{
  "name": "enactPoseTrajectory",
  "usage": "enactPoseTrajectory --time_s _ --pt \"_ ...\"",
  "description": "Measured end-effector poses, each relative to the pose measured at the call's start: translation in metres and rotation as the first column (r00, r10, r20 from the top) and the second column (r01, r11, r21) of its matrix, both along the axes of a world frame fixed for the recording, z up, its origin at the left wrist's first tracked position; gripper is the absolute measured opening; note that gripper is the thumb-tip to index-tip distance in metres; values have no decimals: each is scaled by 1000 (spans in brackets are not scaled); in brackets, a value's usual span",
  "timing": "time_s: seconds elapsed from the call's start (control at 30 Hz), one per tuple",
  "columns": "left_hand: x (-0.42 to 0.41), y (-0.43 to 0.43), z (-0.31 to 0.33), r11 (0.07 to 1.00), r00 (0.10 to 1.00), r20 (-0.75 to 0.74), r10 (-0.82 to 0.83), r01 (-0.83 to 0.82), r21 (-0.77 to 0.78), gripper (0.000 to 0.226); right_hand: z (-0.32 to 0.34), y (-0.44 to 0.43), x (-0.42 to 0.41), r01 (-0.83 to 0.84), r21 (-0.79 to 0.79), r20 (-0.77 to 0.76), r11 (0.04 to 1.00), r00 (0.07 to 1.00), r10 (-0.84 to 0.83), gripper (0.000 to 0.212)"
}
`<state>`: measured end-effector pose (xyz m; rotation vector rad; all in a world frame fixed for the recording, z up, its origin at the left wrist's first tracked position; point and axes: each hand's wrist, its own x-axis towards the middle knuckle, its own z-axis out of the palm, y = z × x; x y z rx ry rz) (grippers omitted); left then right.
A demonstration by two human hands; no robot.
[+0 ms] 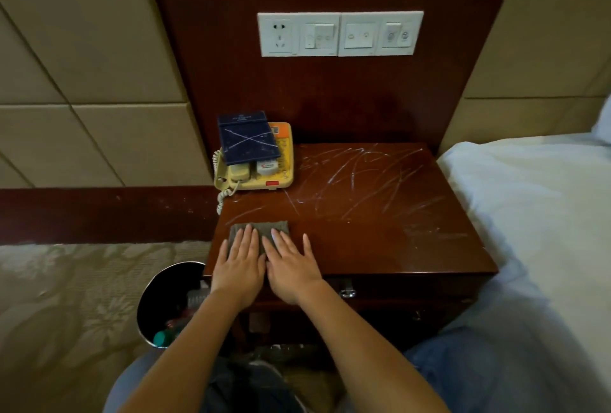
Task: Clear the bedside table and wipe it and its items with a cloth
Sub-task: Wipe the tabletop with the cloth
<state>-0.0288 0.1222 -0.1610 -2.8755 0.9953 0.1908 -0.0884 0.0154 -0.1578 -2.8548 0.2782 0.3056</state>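
Both of our hands lie flat on the grey cloth (261, 229) at the near left corner of the bedside table (380, 214). The left hand (239, 259) and the right hand (291, 262) sit side by side, fingers straight and slightly spread, pressing down and gripping nothing. White scribbled marks cover most of the tabletop beyond and to the right of the cloth, so we judge the wiping barely begun. The yellow telephone (281, 168) stands at the back left corner with a dark blue booklet (248, 138) laid across it, itself crossed with white marks. The table is not yet cleared.

If we sweep the cloth back along the left edge, it may catch the coiled cord (220, 197) hanging over that side and drag the telephone, or knock the booklet off its sloping perch. A push too far left could drop the cloth into the bin (158, 297) on the floor just beside the table. Sweeping right, we might carry residue onto the white bed (529, 214) close against that side.

We cannot make out the white object (267, 168) tucked beside the handset under the booklet. The near part of the cloth is hidden beneath our palms, and we cannot tell what the marks are made of.
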Motion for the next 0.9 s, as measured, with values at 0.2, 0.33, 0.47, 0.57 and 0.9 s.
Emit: enactPoseTrajectory --time_s 0.2,0.33,0.47,0.57,0.9 --pt "-76 -132 -1 969 970 -37 -242 239 -66 57 -5 -113 -104 253 -31 22 967 967 -252 54" --pt "-140 -219 -2 914 911 -79 -404 399 -76 57 -5 -182 -180 426 -128 0 895 903 -430 55" --pt "-171 -268 -1 878 870 -119 -478 471 -86 57 3 -223 -212 484 -178 -65 857 863 -501 57" --pt "-171 -284 -2 862 853 -128 -506 501 -77 56 8 -237 -208 515 -193 -84 835 840 -537 57" --pt "-108 -235 2 886 882 -98 -461 463 -2 59 17 -188 -132 441 -293 -93 848 870 -484 59"
